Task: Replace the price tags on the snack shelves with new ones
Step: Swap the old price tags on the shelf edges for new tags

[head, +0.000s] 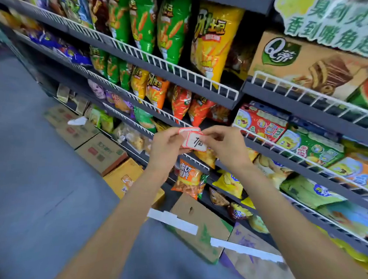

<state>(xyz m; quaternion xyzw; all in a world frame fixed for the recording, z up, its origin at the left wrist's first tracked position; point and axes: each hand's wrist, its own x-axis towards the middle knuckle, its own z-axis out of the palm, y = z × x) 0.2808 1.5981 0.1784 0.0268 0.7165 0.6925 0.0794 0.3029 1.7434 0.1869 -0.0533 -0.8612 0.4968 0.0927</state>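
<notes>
Both hands are raised together in front of the snack shelves [202,78], and between them is a small stack of tags [192,139], white with red borders. The left hand [168,146] has its fingers curled round the left end of the stack, thumb on top. The right hand [224,145] pinches the front tag [196,142] at its right edge with thumb and fingertips; that tag carries a handwritten "7" and another mark I can't quite read. A second tag [187,130] peeks out behind it, shifted up and left. How many tags sit in the stack I cannot tell.

The tags are held in the air just in front of a dark shelf rail with a white wire guard [137,123], level with the row of orange and red chip bags [181,102]. Above hang green and yellow bags [213,42] of potato sticks. To the right stands a brown box [302,64] printed with a wafer picture, and under it red and green packs [261,123] with cartoon figures. Below the hands, an orange bag [190,179] leans at the bottom shelf.

On the grey floor [31,175] along the foot of the shelves lie cardboard cartons [101,153], some brown, one yellow. Two white paper strips [173,221] rest across the nearest cartons.
</notes>
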